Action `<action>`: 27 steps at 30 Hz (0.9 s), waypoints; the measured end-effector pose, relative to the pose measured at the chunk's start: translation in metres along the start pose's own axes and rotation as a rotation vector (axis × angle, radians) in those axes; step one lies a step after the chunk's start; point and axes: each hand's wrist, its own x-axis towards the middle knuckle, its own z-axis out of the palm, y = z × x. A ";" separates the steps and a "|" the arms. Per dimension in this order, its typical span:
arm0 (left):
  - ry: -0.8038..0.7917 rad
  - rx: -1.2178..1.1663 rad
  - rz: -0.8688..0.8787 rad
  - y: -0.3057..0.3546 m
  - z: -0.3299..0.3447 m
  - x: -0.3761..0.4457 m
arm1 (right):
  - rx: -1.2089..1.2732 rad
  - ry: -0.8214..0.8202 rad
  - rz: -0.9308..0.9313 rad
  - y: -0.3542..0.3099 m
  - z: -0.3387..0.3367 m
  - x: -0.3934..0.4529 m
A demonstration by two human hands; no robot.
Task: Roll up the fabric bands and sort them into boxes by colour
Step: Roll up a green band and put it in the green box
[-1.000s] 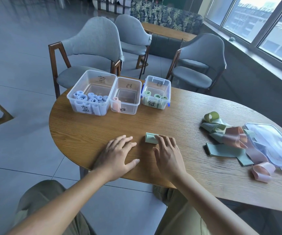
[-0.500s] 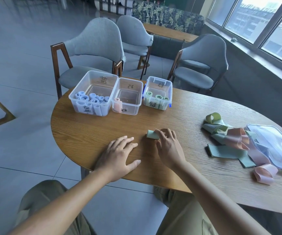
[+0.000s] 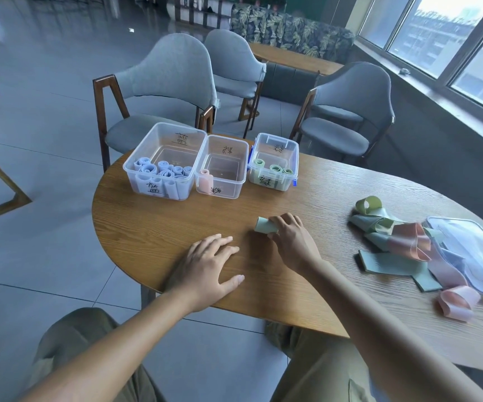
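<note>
My right hand [image 3: 291, 242] curls its fingers round a rolled green band [image 3: 264, 225] lying on the wooden table [image 3: 153, 236]. My left hand [image 3: 205, 264] rests flat on the table nearer me, fingers spread, holding nothing. Three clear boxes stand at the table's far edge. The left box [image 3: 164, 161] holds several blue rolls. The middle box [image 3: 222, 166] holds one pink roll [image 3: 206, 181]. The right box [image 3: 273, 161] holds three green rolls. A pile of loose green and pink bands [image 3: 394, 242] lies to the right.
A clear plastic lid [image 3: 472, 250] lies at the table's right end over some bands. A loose pink roll [image 3: 456, 304] sits near the front right edge. Grey chairs [image 3: 170, 82] stand behind the boxes. A window runs along the right wall.
My right hand has rolled the green band farther from me and now curls round it. The left hand has stayed flat on the table.
</note>
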 end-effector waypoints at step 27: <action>0.039 -0.062 -0.023 -0.003 -0.001 0.003 | -0.004 -0.049 -0.364 -0.045 -0.016 -0.040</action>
